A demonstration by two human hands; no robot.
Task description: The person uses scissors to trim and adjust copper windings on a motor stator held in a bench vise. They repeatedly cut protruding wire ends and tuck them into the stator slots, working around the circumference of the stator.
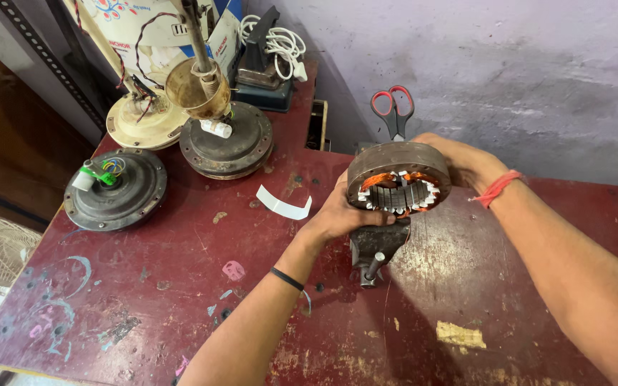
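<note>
Both hands are wrapped around a round, dark metal motor stator ring with copper-orange windings and white slot liners inside point(399, 179), held just above a small dark iron bench vise point(375, 246) that sits on the worn, paint-chipped red table point(180, 300). The left hand point(342, 213) grips the ring at about its 8 o'clock edge, thumb laid along the lower rim and fingers curled behind. The right hand point(466, 161) clasps the ring from 2 o'clock, palm against the outer wall; its wrist carries a red thread band, while the left wrist wears a thin black band.

From the ring, a curled strip of white paper point(284, 203) lies on the tabletop toward 9 o'clock, near the left hand but not touching it. Further out at 9 o'clock rests a flat grey round motor housing with green and blue wires at its hub point(115, 189). Toward 10 o'clock stands another grey round motor housing with a brass-coloured cup on its shaft point(227, 143), and just beyond it a cream-coloured round fan base point(141, 118). At 12 o'clock, red-handled scissors point(393, 111) hang against the grey wall. A coiled white cable point(280, 44) sits at the far edge around 11 o'clock.
</note>
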